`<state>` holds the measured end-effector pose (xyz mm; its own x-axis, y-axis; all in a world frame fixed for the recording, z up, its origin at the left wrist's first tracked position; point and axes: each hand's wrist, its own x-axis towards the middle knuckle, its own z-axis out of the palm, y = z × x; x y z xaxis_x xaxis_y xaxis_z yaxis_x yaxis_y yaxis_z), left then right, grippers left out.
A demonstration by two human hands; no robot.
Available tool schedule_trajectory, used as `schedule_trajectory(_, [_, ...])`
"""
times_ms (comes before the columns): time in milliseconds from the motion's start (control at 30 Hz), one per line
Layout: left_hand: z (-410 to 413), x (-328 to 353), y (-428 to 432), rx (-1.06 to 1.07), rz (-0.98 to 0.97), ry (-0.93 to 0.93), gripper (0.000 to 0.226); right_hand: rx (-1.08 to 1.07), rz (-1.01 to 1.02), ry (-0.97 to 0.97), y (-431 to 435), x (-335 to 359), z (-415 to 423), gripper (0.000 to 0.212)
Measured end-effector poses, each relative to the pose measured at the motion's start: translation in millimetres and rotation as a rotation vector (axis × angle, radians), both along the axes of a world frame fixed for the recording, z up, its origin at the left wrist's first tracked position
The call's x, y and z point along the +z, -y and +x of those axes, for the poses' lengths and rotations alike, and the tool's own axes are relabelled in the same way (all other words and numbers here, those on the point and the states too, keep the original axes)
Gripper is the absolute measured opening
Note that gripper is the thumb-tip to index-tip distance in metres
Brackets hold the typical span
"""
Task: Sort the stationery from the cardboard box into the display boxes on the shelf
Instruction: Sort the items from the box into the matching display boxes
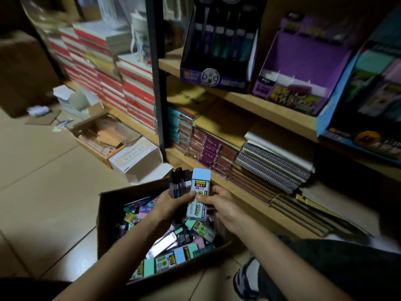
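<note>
Left hand grips a bundle of dark slim packs. Right hand pinches a pale-blue lead case, upright, touching the bundle. Both are over the far edge of the cardboard box, full of stationery. Purple display box on the shelf above, well apart.

Blue display box partly beyond the right edge, its print an unreadable blur.

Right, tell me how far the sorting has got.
Done: the dark display box looks stocked. In hand: left hand grips a bundle of dark pens, right hand pinches a blue pack. Left: the cardboard box is still heaped, and the purple display box looks mostly empty.
</note>
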<state>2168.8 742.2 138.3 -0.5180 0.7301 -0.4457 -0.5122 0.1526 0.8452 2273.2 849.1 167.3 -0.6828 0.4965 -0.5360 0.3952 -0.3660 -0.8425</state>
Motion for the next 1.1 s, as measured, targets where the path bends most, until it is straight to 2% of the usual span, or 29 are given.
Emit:
schedule_trajectory(100, [-6,30,-6,-0.044,0.029,-0.068,0.028,0.029,0.047,-0.070,-15,34,-1,0.012])
schedule_trajectory(267, [-19,84,-23,-0.135,0.086,-0.151,0.043,-0.030,0.195,-0.141,-50,98,-11,0.006])
schedule_trajectory(433, [-29,123,-40,-0.140,0.123,-0.227,0.047,-0.022,0.362,-0.193,-71,142,-13,0.009])
schedule_trajectory(667, [-41,149,-56,-0.006,0.190,-0.302,0.016,-0.135,0.488,-0.324,-96,184,-3,0.010])
schedule_trajectory(800, [-45,158,-65,-0.017,0.181,-0.358,0.024,-0.241,0.669,-0.362,-120,209,25,0.015])
schedule_trajectory(933, [-41,163,-79,-0.042,0.215,-0.327,0.027,-0.415,0.809,-0.395,-149,237,70,0.019])
schedule_trajectory(1100, [-19,176,-97,-0.107,0.281,-0.298,0.024,-0.554,0.950,-0.338,-184,259,129,0.020])
